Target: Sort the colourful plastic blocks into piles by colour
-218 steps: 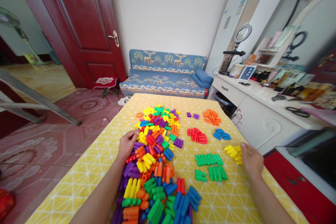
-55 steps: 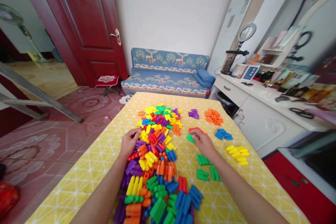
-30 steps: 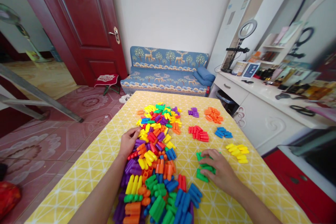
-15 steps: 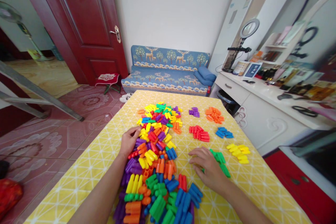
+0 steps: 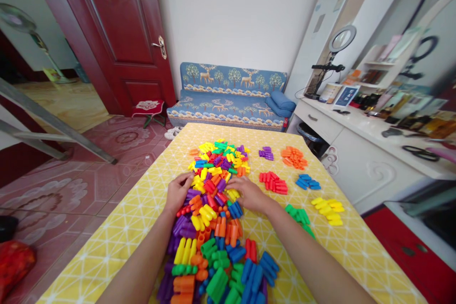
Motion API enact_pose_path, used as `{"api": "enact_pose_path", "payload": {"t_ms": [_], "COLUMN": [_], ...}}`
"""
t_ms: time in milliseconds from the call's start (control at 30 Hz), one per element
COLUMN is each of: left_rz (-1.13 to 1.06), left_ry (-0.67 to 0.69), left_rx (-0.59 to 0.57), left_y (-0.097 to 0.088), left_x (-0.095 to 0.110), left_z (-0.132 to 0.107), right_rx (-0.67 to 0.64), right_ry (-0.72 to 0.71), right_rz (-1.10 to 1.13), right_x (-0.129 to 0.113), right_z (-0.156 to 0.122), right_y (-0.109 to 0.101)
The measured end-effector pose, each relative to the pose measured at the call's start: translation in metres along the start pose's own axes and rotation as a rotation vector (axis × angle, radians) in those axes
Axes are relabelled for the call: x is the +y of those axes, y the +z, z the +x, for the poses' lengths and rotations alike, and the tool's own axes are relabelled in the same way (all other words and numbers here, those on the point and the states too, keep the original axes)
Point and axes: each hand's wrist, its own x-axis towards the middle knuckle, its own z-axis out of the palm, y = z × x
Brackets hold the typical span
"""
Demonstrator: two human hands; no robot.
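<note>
A long heap of plastic bullet-shaped building blocks (image 5: 215, 256), joined in short rows of red, yellow, blue, green, orange and purple, runs down the table. My left hand (image 5: 178, 192) rests at the heap's left edge, fingers bent but a little apart, with no block visible in it. On the opposite side my right hand (image 5: 251, 194) reaches to the edge with fingers apart, beside yellow blocks (image 5: 233, 194) that its fingers partly cover. To the right lie single-colour groups: green blocks (image 5: 299, 217), red blocks (image 5: 273, 183), purple blocks (image 5: 266, 153), orange blocks (image 5: 294, 157), blue blocks (image 5: 308, 182) and yellow blocks (image 5: 328, 210).
A yellow patterned cloth covers the table (image 5: 117, 247). Beyond it stands a blue sofa (image 5: 228, 102). A white dresser (image 5: 377, 156) with a ring light and bottles is at the right. A red stool (image 5: 147, 107) and metal ladder legs (image 5: 60, 123) are at the left.
My right hand has moved left and away from me, from beside the green group to the heap's right edge. My left hand stays at the left edge. The view has shifted slightly.
</note>
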Motion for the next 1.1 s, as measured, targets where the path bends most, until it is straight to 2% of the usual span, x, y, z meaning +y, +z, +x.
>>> {"api": "enact_pose_path", "payload": {"t_ms": [167, 367, 567, 633, 833, 967, 1100], "left_rz": [0.0, -0.007, 0.0, 0.002, 0.0, -0.003, -0.008], "left_ry": [0.006, -0.014, -0.017, -0.017, -0.012, -0.01, -0.014], "left_rx": [-0.007, -0.004, -0.005, -0.002, -0.008, -0.012, -0.008], "left_y": [0.0, 0.0, 0.0, 0.0, -0.001, 0.0, 0.0], "left_x": [-0.003, 0.0, 0.001, 0.0, -0.004, -0.005, -0.005], "left_z": [0.001, 0.0, 0.0, 0.0, 0.001, 0.001, 0.0], "right_rx": [-0.045, -0.054, -0.007, 0.07, 0.445, 0.692, 0.974], "right_ry": [0.064, 0.278, 0.395, 0.402, 0.358, 0.493, 0.645], "right_rz": [-0.047, -0.181, -0.202, -0.142, 0.174, 0.234, 0.116], "right_x": [-0.002, -0.02, -0.026, -0.024, -0.012, 0.011, 0.05], "right_z": [-0.004, -0.012, -0.018, -0.023, -0.057, -0.095, -0.149], "right_y": [-0.001, -0.011, -0.018, -0.016, -0.013, -0.032, -0.059]}}
